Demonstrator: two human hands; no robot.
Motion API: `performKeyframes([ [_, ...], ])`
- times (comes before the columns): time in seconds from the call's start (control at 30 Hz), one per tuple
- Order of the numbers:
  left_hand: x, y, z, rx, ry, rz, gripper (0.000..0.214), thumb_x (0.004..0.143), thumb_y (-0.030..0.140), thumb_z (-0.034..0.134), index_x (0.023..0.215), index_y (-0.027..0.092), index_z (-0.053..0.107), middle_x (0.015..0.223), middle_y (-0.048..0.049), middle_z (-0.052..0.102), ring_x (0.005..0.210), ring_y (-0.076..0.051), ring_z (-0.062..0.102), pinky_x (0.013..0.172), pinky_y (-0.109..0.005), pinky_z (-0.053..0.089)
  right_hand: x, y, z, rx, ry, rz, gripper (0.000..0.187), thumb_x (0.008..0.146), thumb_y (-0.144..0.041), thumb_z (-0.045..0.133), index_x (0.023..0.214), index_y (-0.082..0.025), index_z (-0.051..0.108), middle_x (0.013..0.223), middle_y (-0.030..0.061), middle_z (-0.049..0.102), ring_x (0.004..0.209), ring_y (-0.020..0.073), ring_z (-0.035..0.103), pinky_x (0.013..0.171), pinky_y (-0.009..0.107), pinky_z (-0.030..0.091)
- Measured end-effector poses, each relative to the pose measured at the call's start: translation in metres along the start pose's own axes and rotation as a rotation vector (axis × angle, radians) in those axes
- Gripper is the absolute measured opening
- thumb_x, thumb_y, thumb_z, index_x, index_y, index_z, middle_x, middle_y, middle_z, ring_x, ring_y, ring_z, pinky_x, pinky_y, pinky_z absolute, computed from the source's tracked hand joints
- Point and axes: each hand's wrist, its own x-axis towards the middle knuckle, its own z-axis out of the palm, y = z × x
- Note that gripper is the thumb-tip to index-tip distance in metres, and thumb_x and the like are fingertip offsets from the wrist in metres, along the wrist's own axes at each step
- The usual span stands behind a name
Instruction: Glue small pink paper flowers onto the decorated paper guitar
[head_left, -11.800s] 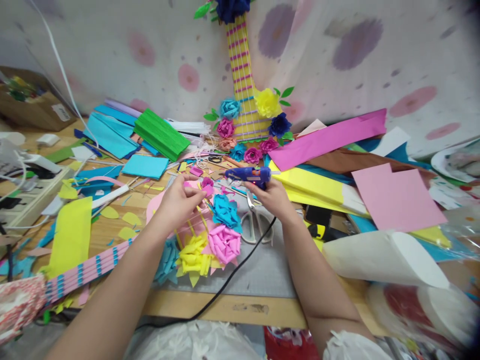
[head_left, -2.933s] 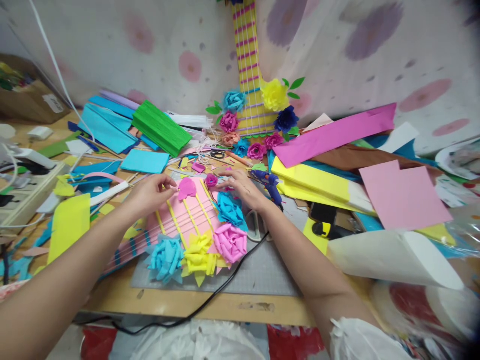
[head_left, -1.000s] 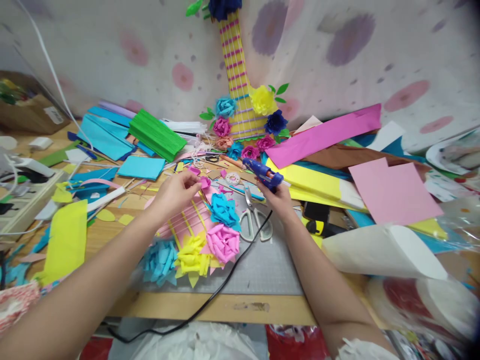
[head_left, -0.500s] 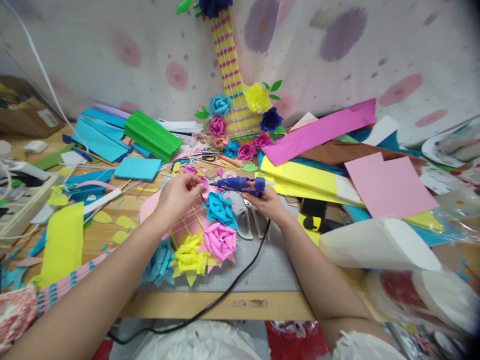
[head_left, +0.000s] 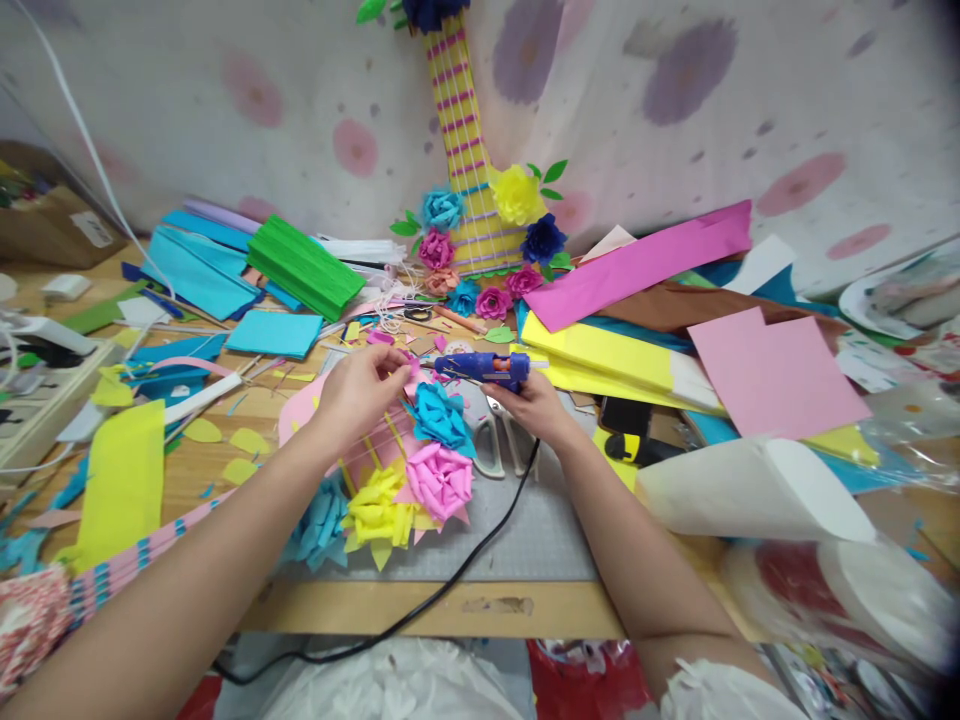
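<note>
Head view only, so how far along is that pink paper guitar [head_left: 296, 412]?

It's on the grey mat [head_left: 532, 545] on the table [head_left: 337, 605], edge already carrying a blue rose [head_left: 441, 415], pink rose [head_left: 439, 481], yellow rose [head_left: 381, 507] and second blue rose [head_left: 321, 520]. Those look done to me

And the hands?

Left hand [head_left: 362, 388] is nearly closed, pinching a small magenta piece [head_left: 412, 367] above the body; right hand [head_left: 536, 405] is wrapped round a glue gun [head_left: 480, 368], nozzle just beside that piece

So what's left?

Fixing that piece, I'd guess, though I can't tell if there's glue on it
</note>
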Motion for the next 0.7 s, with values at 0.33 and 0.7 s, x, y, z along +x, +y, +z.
performKeyframes([
  [0.33,-0.002,0.004,0.0,-0.021,-0.019,-0.015,0.017,0.074,0.034,0.057,0.078,0.02,0.066,0.076,-0.0011,0.071,0.073,-0.018,0.063,0.063,-0.027,0.043,0.0,0.0,0.0,-0.033,0.006,0.01,0.036,0.073,-0.052,0.062,0.082,-0.018,0.069,0.07,0.0009,0.06,0.063,0.0141,0.052,0.06,0.025,0.044],
  [0.7,-0.005,0.012,0.0,-0.033,-0.032,-0.014,0.017,0.075,0.033,0.057,0.078,0.019,0.067,0.074,-0.0002,0.07,0.068,-0.016,0.062,0.06,-0.026,0.042,0.0,-0.002,0.0,-0.052,0.015,0.008,0.036,0.074,-0.053,0.061,0.079,-0.018,0.067,0.068,0.0006,0.059,0.063,0.0142,0.051,0.06,0.025,0.043],
])
